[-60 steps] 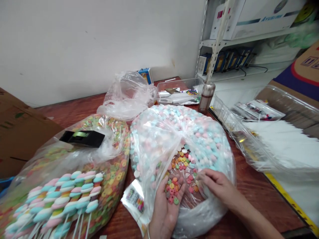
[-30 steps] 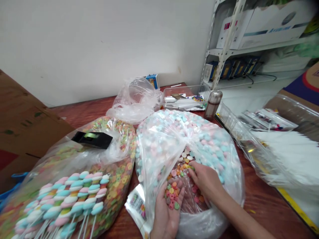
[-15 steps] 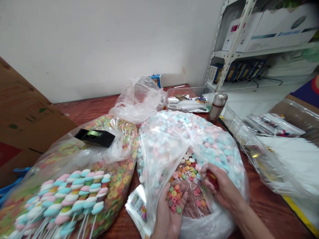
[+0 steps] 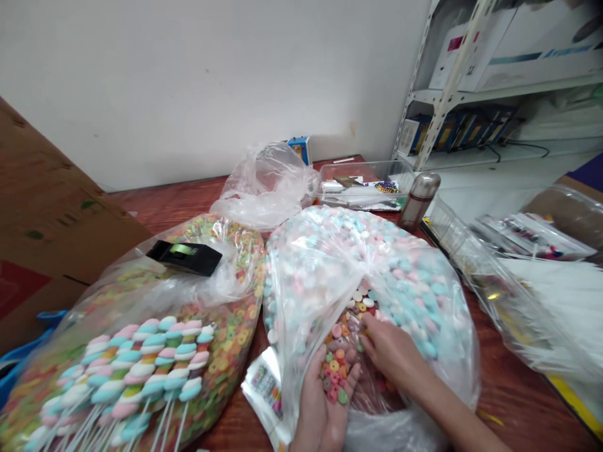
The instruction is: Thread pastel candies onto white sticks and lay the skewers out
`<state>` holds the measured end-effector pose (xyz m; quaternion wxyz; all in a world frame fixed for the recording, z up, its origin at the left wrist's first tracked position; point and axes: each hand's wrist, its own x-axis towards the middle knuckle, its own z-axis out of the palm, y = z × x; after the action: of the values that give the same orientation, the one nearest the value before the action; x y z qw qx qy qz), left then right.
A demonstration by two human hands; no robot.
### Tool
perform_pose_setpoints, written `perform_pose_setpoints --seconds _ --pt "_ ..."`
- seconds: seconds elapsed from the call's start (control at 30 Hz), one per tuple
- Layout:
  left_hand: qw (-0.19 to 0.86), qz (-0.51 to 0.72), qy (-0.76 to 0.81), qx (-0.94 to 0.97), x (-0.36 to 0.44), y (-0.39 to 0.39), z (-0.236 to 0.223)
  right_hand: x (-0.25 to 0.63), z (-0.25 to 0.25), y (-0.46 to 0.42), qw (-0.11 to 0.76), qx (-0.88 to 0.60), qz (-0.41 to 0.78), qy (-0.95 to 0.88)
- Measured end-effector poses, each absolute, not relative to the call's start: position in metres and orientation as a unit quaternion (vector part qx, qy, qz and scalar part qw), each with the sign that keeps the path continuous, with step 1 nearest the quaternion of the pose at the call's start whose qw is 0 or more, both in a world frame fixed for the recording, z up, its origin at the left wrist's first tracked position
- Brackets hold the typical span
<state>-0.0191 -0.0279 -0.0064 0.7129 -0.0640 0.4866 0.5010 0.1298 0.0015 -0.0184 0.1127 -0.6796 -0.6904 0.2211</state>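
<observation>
My left hand is cupped at the bottom of the view, holding a heap of colourful ring-shaped candies at the opening of a large clear plastic bag. That bag is full of pastel pink, blue and white round candies. My right hand reaches into the same opening, its fingers among the candies with nothing visibly held. To the left lies a second clear bag of ring candies, with twisted marshmallow lollipops and a black tape dispenser on it.
A printed packet lies between the bags on the wooden table. Behind stand a crumpled plastic bag, a clear box and a steel flask. A cardboard box is at left, a clear tray at right.
My right hand has dropped back into the bag opening and the red candies in its fingers are no longer visible. The left hand's heap stays. The view has shifted slightly.
</observation>
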Motion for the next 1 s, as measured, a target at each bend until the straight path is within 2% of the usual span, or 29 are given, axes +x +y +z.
perform_pose_setpoints --seconds 0.27,0.57,0.77,1.0 --pt "0.709 0.506 0.490 -0.036 -0.019 -0.029 -0.013 0.165 -0.016 -0.015 0.078 -0.700 0.200 -0.681" --pt "0.716 0.498 0.488 -0.033 -0.020 -0.030 -0.009 0.139 -0.011 -0.013 0.090 -0.666 0.197 -0.713" --pt "0.715 0.496 0.492 -0.032 -0.021 -0.028 -0.009 0.139 -0.014 -0.009 0.123 -0.664 0.213 -0.706" --pt "0.782 0.459 0.420 -0.042 -0.010 -0.034 -0.006 0.134 0.017 -0.035 0.187 -0.621 0.282 -0.707"
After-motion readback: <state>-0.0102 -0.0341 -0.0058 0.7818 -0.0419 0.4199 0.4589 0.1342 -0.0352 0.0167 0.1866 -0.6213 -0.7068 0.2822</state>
